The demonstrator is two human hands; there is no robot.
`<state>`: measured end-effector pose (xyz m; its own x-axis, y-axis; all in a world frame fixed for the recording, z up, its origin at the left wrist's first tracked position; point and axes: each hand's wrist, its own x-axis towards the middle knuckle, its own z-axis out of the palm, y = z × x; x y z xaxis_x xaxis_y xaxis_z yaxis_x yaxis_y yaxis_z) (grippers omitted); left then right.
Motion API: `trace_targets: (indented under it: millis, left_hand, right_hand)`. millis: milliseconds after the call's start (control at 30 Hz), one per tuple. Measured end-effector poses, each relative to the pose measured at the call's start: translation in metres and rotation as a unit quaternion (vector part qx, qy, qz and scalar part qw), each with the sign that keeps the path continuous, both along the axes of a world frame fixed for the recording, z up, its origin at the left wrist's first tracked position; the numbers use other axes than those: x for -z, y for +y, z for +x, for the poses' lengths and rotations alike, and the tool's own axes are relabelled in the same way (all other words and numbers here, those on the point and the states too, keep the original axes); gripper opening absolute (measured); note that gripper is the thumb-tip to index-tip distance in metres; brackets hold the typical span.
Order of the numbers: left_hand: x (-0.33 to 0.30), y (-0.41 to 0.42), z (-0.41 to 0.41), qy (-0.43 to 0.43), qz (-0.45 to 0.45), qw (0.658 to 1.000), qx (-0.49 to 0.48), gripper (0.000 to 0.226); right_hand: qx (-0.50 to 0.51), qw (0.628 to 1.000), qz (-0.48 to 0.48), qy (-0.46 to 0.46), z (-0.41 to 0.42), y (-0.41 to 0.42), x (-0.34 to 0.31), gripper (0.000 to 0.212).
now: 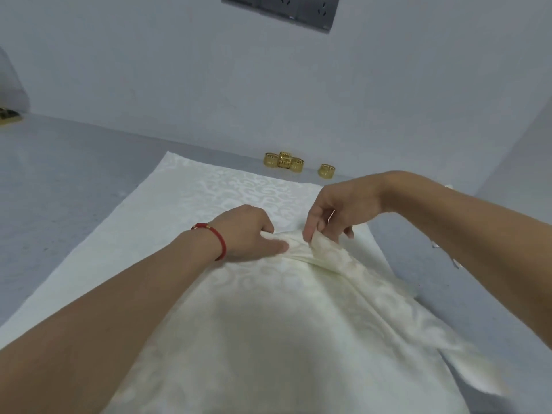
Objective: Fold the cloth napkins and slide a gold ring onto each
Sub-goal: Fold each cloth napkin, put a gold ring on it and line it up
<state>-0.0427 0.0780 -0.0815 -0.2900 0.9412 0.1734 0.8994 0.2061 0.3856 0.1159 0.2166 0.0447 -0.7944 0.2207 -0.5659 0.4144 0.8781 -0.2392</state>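
Observation:
A cream patterned cloth napkin (227, 186) lies spread on the grey table, its near part gathered into folds running toward me. My left hand (248, 234), with a red cord bracelet at the wrist, presses and grips a fold at the napkin's middle. My right hand (337, 210) pinches a lifted fold of the same napkin between thumb and fingers just to the right. Several gold rings (283, 161) are clustered at the back of the table by the wall, with one more gold ring (326, 170) standing apart to their right.
A white wall rises right behind the rings, with a grey socket panel (283, 7) high up. The grey table (59, 174) extends to the left, where a dark and gold object (9, 116) sits at the far edge. The table's right edge is near my right forearm.

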Motion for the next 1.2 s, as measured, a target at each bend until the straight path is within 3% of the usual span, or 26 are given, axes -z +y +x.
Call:
trace_targets:
  millis: [133,300,400,767,867,933,1067,1200]
  left_hand:
    - [-0.004,0.002,-0.004,-0.031,-0.037,0.999,0.014,0.066]
    - [-0.029,0.004,-0.015,-0.042,-0.170,0.982,0.072,0.060]
    - [-0.048,0.001,-0.021,-0.063,-0.222,0.965,0.126,0.050]
    - [-0.058,-0.001,-0.024,-0.127,-0.182,0.973,0.067,0.025]
    - [-0.060,0.001,-0.018,-0.153,-0.189,0.969,0.035,0.040]
    - [-0.060,0.001,-0.012,-0.110,-0.195,0.974,0.031,0.046]
    - [-0.056,0.006,-0.003,0.000,-0.196,0.980,0.040,0.032]
    - [-0.059,0.011,-0.008,-0.034,-0.205,0.978,0.011,0.042]
  right_hand:
    - [-0.012,0.999,0.028,0.030,-0.008,0.003,0.018,0.006]
    - [-0.017,0.995,0.078,0.061,-0.020,0.002,0.031,0.024]
    - [0.000,0.996,0.055,0.075,-0.022,0.005,0.033,0.029]
    - [0.059,0.988,-0.005,0.145,-0.008,0.021,0.044,0.032]
    - [0.061,0.986,0.002,0.156,-0.008,0.023,0.048,0.031]
    - [0.059,0.986,0.008,0.156,-0.009,0.022,0.051,0.028]
    - [0.032,0.976,0.047,0.208,-0.004,0.013,0.048,0.022]
    - [-0.053,0.942,0.095,0.318,0.001,-0.004,0.062,0.040]
